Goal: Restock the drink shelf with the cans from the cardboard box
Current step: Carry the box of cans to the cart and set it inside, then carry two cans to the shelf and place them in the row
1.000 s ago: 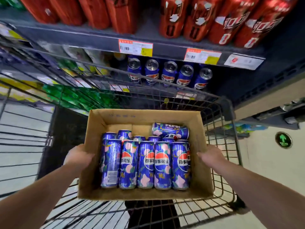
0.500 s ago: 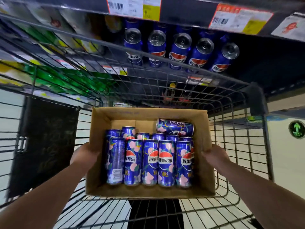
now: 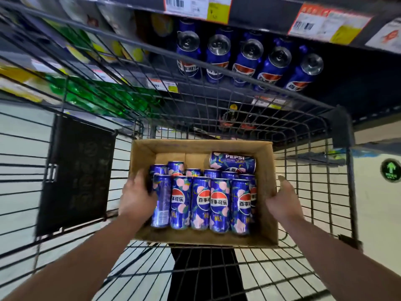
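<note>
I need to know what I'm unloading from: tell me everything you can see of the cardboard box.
The cardboard box is plain brown corrugated board, open-topped, sitting in the wire cart. It holds blue cans packed in rows, plus one can lying crosswise at the far end, where bare floor shows. The left hand reaches over its left wall onto the cans; the right hand rests against its right wall.

This is a shop. Price labels (image 3: 196,6) hang on the drink shelf (image 3: 260,22). A wire shopping cart (image 3: 217,118) stands before it.
</note>
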Available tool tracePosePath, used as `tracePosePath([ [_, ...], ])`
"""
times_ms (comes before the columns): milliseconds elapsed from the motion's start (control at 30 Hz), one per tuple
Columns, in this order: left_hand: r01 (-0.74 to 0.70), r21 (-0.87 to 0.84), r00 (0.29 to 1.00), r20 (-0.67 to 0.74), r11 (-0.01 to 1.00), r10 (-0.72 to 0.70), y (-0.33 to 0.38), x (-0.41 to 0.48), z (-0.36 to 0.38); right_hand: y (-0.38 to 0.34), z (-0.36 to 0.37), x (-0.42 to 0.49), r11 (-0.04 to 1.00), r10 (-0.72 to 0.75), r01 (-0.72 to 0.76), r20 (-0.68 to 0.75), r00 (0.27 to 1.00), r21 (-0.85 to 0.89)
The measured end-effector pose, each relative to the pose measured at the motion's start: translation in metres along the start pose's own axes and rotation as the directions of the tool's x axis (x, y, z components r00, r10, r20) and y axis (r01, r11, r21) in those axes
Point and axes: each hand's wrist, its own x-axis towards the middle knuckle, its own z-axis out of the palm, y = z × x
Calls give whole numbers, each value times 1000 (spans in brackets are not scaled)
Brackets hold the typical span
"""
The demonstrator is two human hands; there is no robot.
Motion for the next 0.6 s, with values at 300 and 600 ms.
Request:
tracePosePath([
  [300, -12, -249, 942, 323, 968, 95, 39, -37, 31, -2, 38, -17, 997, -73, 66, 256, 964, 35],
  [600, 88, -291, 912, 408, 953, 40, 45, -35, 65, 8, 73, 2, 979, 79, -126, 276, 958, 159],
])
